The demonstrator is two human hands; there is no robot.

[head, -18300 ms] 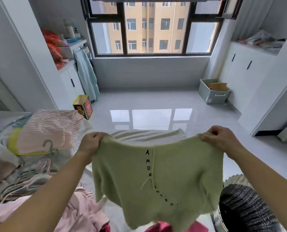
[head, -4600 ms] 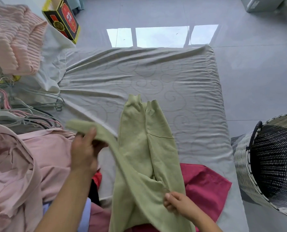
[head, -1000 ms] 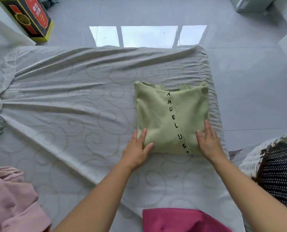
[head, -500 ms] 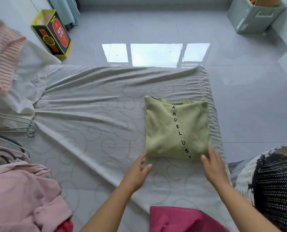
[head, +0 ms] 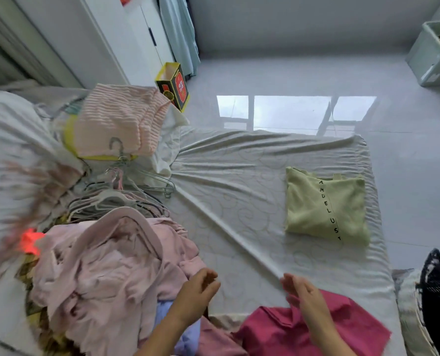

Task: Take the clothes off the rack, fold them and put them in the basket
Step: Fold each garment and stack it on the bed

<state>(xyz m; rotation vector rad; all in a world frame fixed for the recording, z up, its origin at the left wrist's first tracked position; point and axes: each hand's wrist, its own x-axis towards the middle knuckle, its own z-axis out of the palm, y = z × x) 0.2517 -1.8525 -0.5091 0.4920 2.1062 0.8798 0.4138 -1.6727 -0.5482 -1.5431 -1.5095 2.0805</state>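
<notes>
Clothes being sorted on the bed, head view only. Green top lying folded into a neat square near the right edge of the grey sheet, lettering facing up, likely parked on that side for a short reach to the basket, just showing at the right, off the bed edge. Not yet sitting in the basket. Left hand hovering over the near edge of the pink heap, fingers loosely curled, holding nothing. Right hand hovering above the magenta garment, fingers relaxed and spread, also gripping nothing. Both probably reaching for the next piece to fold. Wire hangers lying piled beside the heap, out of the folding space. Striped pink garment resting further back, well apart from the green top.
</notes>
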